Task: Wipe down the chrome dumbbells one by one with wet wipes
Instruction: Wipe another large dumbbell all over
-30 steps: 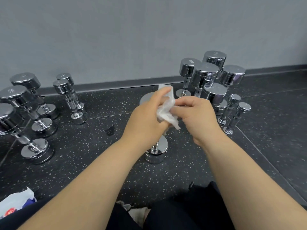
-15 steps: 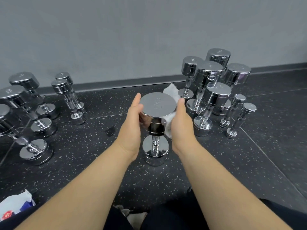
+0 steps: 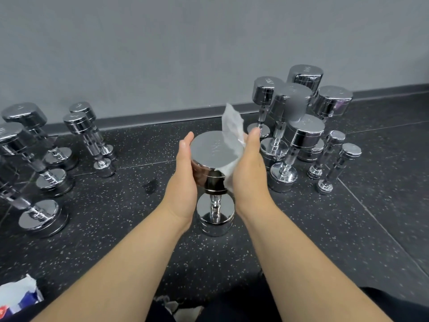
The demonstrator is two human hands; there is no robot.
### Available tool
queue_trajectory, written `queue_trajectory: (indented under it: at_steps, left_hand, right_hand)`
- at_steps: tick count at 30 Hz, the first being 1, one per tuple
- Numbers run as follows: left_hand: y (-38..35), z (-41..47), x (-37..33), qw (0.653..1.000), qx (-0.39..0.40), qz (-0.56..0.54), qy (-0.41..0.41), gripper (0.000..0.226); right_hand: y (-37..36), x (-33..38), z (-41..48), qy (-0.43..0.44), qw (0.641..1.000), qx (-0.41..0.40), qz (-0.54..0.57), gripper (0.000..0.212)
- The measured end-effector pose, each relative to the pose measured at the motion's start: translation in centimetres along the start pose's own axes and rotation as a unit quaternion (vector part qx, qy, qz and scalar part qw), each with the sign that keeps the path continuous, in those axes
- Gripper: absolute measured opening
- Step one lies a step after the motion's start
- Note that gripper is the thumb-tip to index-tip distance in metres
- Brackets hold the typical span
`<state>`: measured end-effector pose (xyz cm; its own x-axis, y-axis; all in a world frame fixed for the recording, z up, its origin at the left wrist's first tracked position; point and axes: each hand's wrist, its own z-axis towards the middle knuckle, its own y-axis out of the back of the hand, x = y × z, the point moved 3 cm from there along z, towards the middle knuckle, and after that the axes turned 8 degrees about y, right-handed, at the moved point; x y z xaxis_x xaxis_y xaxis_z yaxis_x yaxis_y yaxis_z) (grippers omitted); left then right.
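Note:
A chrome dumbbell stands upright on the black speckled floor right in front of me. My left hand lies flat against the left side of its top head, fingers straight. On the head's right side, my right hand presses a white wet wipe against the metal with straight fingers. The wipe's upper corner sticks up above my fingertips, and a fold shows below the palm. The knurled handle and the lower head are visible between my wrists.
Several chrome dumbbells stand clustered close on the right, with two small ones beside them. More dumbbells stand on the left. A wipe packet lies at the lower left. A grey wall closes the back.
My hands came apart from bunching the wipe above the dumbbell and dropped to either side of its top head. The wipe now sits under my right palm, slightly further round the head.

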<state>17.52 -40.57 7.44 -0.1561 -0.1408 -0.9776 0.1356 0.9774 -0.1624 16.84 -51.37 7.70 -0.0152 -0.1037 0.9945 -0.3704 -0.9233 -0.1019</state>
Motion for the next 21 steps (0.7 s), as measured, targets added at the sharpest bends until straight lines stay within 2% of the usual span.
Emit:
queue_trajectory:
  at_steps: [3, 4, 8, 10, 13, 18, 21]
  left_hand:
    - [0.1, 0.0, 0.0, 1.0, -0.003, 0.002, 0.0, 0.062]
    - [0.1, 0.0, 0.1, 1.0, -0.008, 0.009, -0.001, 0.058]
    - [0.0, 0.2, 0.2, 1.0, -0.02, 0.017, 0.005, 0.045]
    - [-0.1, 0.1, 0.1, 0.999, -0.025, 0.018, 0.01, 0.039]
    - [-0.2, -0.1, 0.1, 0.999, -0.034, 0.026, 0.007, 0.037]
    - [-0.2, -0.2, -0.1, 0.999, -0.04, 0.006, 0.019, 0.034]
    - [-0.5, -0.7, -0.6, 0.999, -0.038, 0.017, 0.019, 0.035]
  right_hand:
    - [0.6, -0.2, 0.1, -0.054, 0.997, 0.04, 0.048, 0.052]
    - [0.6, -0.3, 0.1, -0.052, 0.997, 0.048, 0.044, 0.049]
    - [0.5, 0.3, 0.8, -0.016, 0.999, 0.045, 0.024, 0.061]
    - [0.4, -0.2, 0.7, -0.026, 0.999, 0.033, 0.027, 0.061]
    - [0.3, -0.9, 0.2, -0.038, 0.997, 0.036, 0.056, 0.06]
    - [-0.3, 0.4, 0.8, -0.002, 0.998, 0.026, 0.058, 0.075]
    - [0.5, -0.9, 0.2, -0.066, 0.997, 0.019, 0.029, 0.059]
